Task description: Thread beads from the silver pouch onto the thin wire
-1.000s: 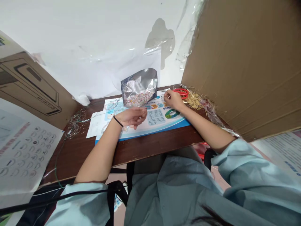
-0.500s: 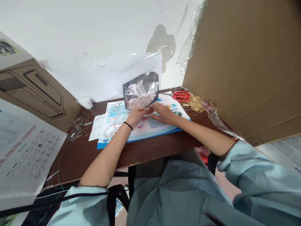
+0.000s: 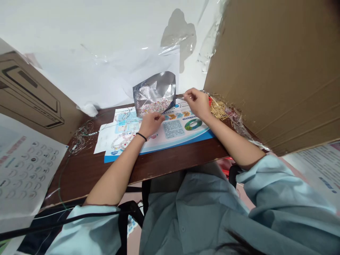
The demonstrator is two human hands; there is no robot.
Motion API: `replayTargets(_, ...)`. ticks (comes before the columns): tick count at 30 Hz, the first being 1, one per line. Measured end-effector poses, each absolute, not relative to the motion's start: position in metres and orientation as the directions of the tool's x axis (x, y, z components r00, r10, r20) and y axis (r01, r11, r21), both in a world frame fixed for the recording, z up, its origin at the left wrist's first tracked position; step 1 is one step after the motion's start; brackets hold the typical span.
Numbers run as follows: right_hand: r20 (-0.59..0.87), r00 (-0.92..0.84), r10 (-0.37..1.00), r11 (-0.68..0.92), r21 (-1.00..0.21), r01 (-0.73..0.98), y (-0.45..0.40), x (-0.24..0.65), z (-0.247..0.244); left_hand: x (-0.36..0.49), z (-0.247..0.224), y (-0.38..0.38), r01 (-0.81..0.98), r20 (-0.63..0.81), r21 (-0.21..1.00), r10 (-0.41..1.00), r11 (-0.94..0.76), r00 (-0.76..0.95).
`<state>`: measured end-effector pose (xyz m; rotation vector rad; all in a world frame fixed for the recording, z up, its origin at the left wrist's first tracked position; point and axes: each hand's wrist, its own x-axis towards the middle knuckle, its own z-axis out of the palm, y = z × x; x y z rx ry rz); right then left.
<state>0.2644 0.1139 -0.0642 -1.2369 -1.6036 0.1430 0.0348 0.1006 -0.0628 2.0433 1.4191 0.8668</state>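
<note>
My left hand [image 3: 151,124] is closed in a pinch over the printed sheet [image 3: 174,131], just in front of a silvery bag [image 3: 168,85] of small beads [image 3: 154,106]. What its fingertips hold is too small to make out. Farther right, my right hand [image 3: 198,103] is raised with thumb and finger pinched together; anything between them is too fine to see. It partly covers a pair of scissors, whose red handle [image 3: 210,100] shows behind it. On the left part of the sheet lie bead loops [image 3: 123,142].
Gold-coloured pins [image 3: 219,109] lie in a pile at the right, beside crumpled clear plastic [image 3: 240,125]. Tangled clear line [image 3: 82,138] lies at the table's left. Cardboard walls [image 3: 276,78] enclose the right and left sides. A white crumpled lump [image 3: 89,109] stands at the back left.
My hands were together in front of the bag and are now apart. The right hand has moved right and up, over the scissors; the left has stayed near the bag.
</note>
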Motion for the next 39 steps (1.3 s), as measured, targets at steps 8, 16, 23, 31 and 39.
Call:
replayTargets(8,0.644,0.210,0.736,0.507,-0.729,0.460,0.137,0.283,-0.068,0.049,-0.069,0.100,0.610,0.260,0.651,0.887,-0.452,0.380)
replayTargets(16,0.687,0.246,0.684,0.452,-0.664,0.596,0.127,0.280,-0.061,0.103,-0.059,0.139,0.657,0.198,0.479,0.801,-0.582,0.566)
replayTargets(23,0.701,0.235,0.673,0.449,-0.641,0.623,0.125,0.274,-0.059,0.118,-0.063,0.155,0.679,0.096,0.448,0.786,-0.582,0.611)
replayTargets(31,0.736,0.202,0.646,0.529,-0.623,0.576,0.127,0.270,-0.066,0.097,-0.056,0.140,0.700,0.139,0.411,0.799,-0.584,0.585)
replayTargets(39,0.664,0.091,0.742,0.516,-0.654,0.554,0.123,0.257,-0.077,0.084,-0.061,0.132,0.613,-0.027,0.729,0.882,-0.304,0.470)
